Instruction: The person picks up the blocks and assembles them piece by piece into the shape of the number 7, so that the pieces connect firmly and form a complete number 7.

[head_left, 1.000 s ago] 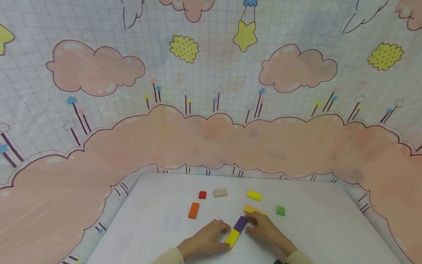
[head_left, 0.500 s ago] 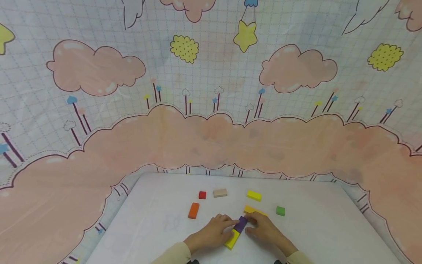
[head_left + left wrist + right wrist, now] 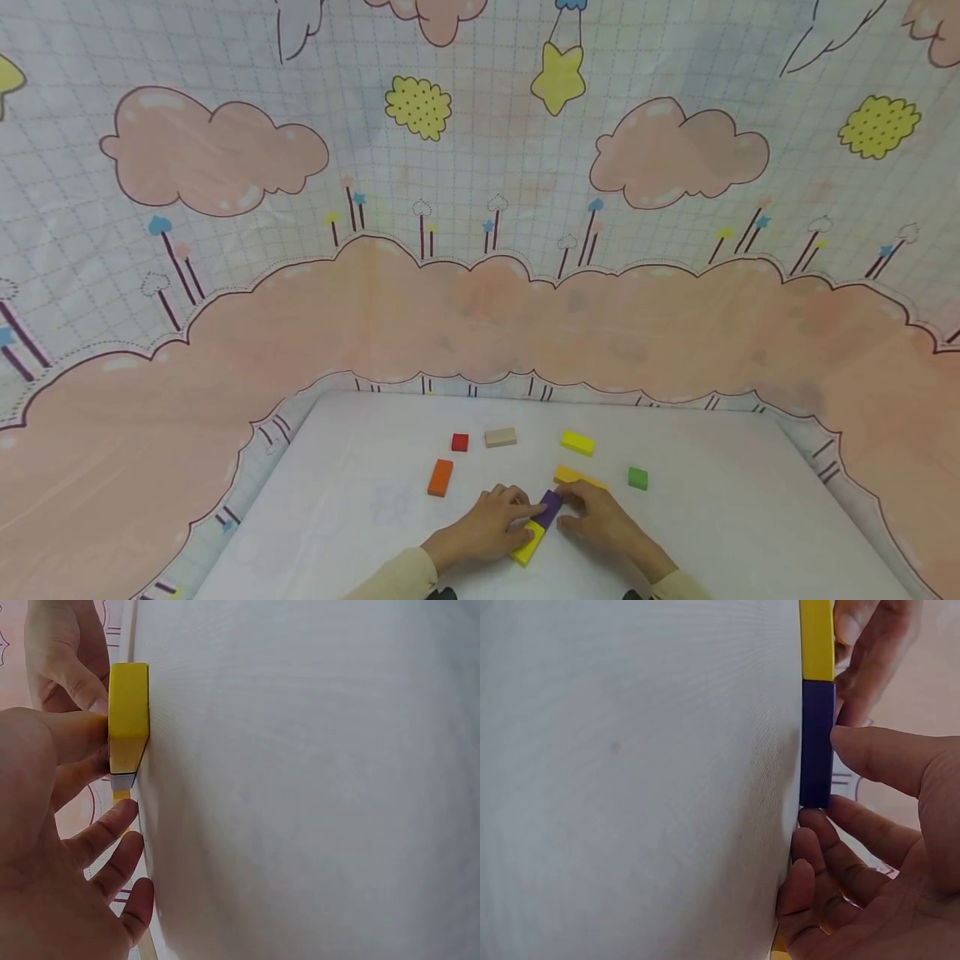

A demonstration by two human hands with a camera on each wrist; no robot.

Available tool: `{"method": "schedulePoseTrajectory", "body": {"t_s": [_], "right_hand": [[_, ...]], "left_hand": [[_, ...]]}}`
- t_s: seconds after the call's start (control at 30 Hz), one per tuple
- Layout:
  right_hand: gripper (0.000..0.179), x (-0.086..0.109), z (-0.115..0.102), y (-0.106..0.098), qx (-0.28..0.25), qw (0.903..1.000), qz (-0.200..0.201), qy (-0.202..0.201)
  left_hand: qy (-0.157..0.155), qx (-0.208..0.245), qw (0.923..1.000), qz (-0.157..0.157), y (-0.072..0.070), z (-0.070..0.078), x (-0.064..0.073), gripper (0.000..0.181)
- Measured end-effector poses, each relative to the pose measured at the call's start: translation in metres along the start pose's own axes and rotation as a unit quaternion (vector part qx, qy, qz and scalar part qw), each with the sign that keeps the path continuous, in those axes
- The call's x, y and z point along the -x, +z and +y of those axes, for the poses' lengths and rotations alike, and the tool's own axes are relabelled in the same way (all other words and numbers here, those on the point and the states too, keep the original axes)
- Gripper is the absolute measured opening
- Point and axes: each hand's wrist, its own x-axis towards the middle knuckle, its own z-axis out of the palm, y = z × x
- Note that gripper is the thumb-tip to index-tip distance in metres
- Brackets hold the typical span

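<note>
A yellow block (image 3: 528, 543) and a purple block (image 3: 550, 507) lie end to end in a slanting row on the white table. My left hand (image 3: 487, 523) is over the row: its thumb rests on the yellow block, and its index finger reaches onto the purple one. In the left wrist view, the other left fingers (image 3: 118, 870) are spread beside the row. My right hand (image 3: 600, 518) is at the purple block's far end, index fingertip against that end and thumb along the side. The right wrist view shows the two blocks' ends meeting flush.
Behind my right hand lies an orange-yellow block (image 3: 576, 477), partly covered. Around it are a yellow block (image 3: 577, 442), a green cube (image 3: 638, 478), a beige block (image 3: 501, 437), a red block (image 3: 460, 442) and an orange block (image 3: 440, 477). A patterned cloth (image 3: 480, 317) rises behind the table.
My left hand has slid forward and right, from the yellow block's near end and side to the tops of both blocks. The right hand and the blocks stay in place.
</note>
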Motion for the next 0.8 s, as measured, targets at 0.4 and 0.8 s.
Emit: {"method": "schedulePoseTrajectory", "body": {"t_s": [0.4, 0.8], "right_hand": [[0.044, 0.001, -0.001, -0.002, 0.000, 0.9999, 0.003, 0.014], [0.033, 0.012, -0.002, -0.022, -0.014, 0.9985, 0.053, -0.005]], "left_hand": [[-0.010, -0.002, 0.9999, -0.002, 0.000, 0.001, 0.000, 0.043], [-0.013, -0.002, 0.9999, -0.003, 0.000, 0.001, 0.000, 0.042]]}}
